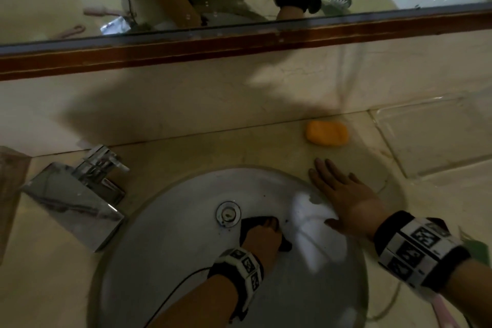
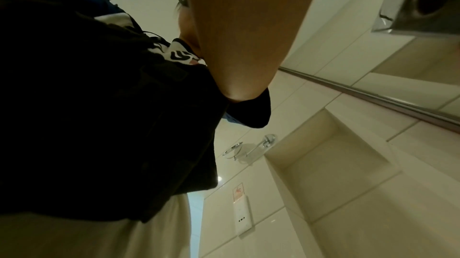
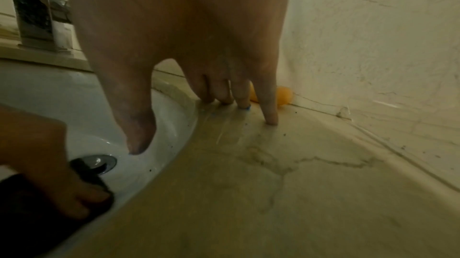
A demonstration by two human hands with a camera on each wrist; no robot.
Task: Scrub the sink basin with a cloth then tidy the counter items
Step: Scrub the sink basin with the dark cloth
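The left hand [image 1: 262, 233] is reaching down into the sink basin [image 1: 165, 247], fingers curled over a dark cloth [image 1: 250, 221] and pressing it to the white bowl just beside the drain [image 1: 228, 213]. The cloth is lying at the bottom of the basin, touching the drain's rim on its right side. The right hand [image 1: 343, 194] is bracing flat and open, fingers spread on the desk [image 1: 266, 152] at the basin's right rim, with the thumb hanging over into the bowl. In the right wrist view the desk under those fingertips [image 3: 271, 118] is looking wet and speckled with grit.

Judging from this, the scrubbing is under way and the tidying is not yet begun. The bracing palm could slip on the wet stone if weight shifts onto it. The cloth's edge might snag on the drain fitting.

Farther back, an orange soap bar [image 1: 327, 133] is sitting loose near the wall, and the chrome faucet [image 1: 87, 186] is standing at the left; a wide wipe could knock the soap into the bowl.
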